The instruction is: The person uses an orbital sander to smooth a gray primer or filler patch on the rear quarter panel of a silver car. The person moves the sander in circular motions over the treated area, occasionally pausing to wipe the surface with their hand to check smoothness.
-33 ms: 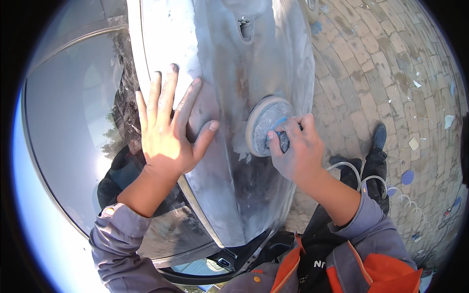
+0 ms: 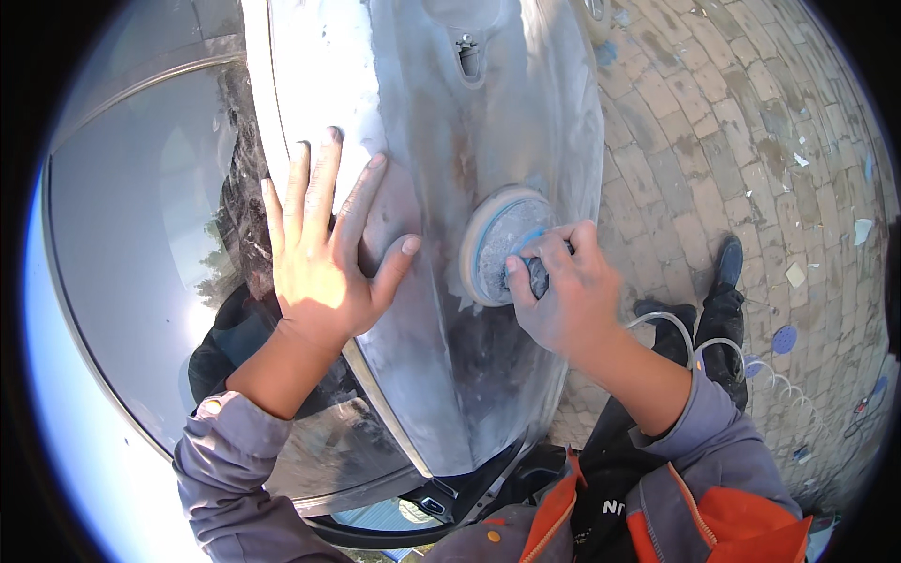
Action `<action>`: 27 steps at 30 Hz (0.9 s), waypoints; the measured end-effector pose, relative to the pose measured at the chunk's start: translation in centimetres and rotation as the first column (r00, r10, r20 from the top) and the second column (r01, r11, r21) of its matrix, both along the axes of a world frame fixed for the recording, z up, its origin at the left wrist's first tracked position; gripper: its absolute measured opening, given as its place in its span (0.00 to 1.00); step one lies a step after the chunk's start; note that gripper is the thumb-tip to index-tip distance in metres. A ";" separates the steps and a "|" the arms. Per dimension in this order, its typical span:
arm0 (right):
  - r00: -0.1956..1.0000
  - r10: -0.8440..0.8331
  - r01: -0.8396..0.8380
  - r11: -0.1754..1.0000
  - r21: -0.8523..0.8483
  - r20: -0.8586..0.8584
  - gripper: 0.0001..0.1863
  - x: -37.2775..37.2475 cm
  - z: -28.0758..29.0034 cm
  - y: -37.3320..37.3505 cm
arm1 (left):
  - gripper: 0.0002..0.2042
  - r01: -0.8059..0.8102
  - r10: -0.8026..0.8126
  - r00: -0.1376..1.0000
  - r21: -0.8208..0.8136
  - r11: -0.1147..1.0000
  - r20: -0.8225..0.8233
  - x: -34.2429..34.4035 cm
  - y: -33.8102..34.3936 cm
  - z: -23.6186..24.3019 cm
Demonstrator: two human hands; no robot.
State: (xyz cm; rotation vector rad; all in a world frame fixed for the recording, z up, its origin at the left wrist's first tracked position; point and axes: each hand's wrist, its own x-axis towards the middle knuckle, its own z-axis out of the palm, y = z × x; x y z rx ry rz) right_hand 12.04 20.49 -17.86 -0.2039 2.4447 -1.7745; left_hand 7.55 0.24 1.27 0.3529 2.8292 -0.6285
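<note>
My right hand (image 2: 568, 291) is wrapped round the grip of a round sander (image 2: 511, 249) with a dusty grey top and a blue ring. Its disc rests tilted against the dull grey, sanded car door (image 2: 502, 375); the underside of the disc is hidden. My left hand (image 2: 324, 249) lies flat on the bright upper part of the door beside the window, fingers spread and holding nothing. A recess for a door handle (image 2: 468, 58) shows farther up the panel. Patches of bare and darker surface surround the sander.
Dark window glass (image 2: 141, 216) lies to the left. A pale coiled hose (image 2: 718, 343) runs from near my right forearm across the brick paving (image 2: 694, 159). A purple sanding disc (image 2: 784, 340) and scraps lie there. A side mirror (image 2: 432, 507) juts out near my body.
The sander and my right hand have shifted slightly left along the door. My left hand stays in nearly the same place.
</note>
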 end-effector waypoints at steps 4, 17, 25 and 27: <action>0.999 0.040 -0.043 0.997 -0.067 -0.033 0.12 0.3 1.9 -0.9 | 0.39 -0.018 0.018 1.000 -0.011 1.000 0.017 0.0 0.1 0.1; 1.000 0.017 -0.017 0.999 -0.035 -0.004 0.12 -1.9 2.0 -0.8 | 0.38 -0.006 0.006 1.000 0.001 1.000 0.013 0.0 0.2 0.0; 1.000 -0.017 0.017 0.997 0.072 -0.002 0.12 -3.9 0.4 -0.3 | 0.37 0.000 0.000 1.000 0.003 1.000 0.001 -0.1 0.3 0.0; 0.999 0.044 -0.044 0.999 -0.001 -0.029 0.13 -3.5 1.4 -0.7 | 0.36 -0.004 0.004 1.000 0.005 1.000 0.002 -0.1 0.3 0.0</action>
